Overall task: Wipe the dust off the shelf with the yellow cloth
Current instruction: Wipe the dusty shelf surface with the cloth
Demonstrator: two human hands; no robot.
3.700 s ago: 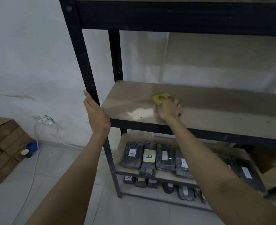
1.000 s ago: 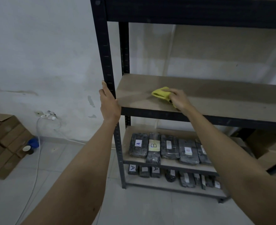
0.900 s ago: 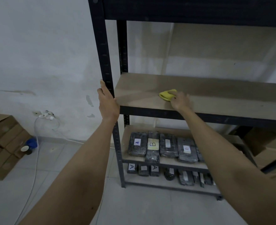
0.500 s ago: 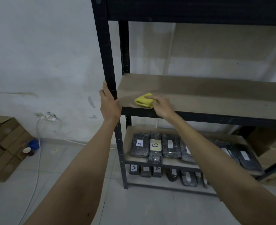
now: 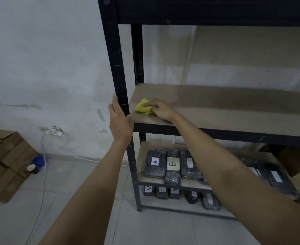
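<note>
**Cloth now at the shelf's left front corner**

Compared with half a second ago, the yellow cloth (image 5: 143,108) has travelled further left along the shelf (image 5: 234,110) and slightly back from the front edge, and it now lies just beside the black front post (image 5: 118,68). The left hand (image 5: 119,122) has not shifted: its fingers lie straight up the post's outer face while the thumb hooks round the post's right side, so it holds the upright. The right hand (image 5: 160,109) has followed the cloth leftward, its fingers curled over the cloth's right part and pressing it onto the board.

The right hand covers the near side of the cloth, so its full outline cannot be made out. The shelf runs out of view at the right edge, and the tier above is cut off at the top. On the lower shelves the black wrapped packs (image 5: 172,165) are partly hidden behind the right forearm; only the labels A and B read clearly, the rest are blurred.

The cloth is bright yellow, folded into a small thick pad, with one corner pointing toward the back of the shelf. The board beneath is dull beige-brown.
</note>
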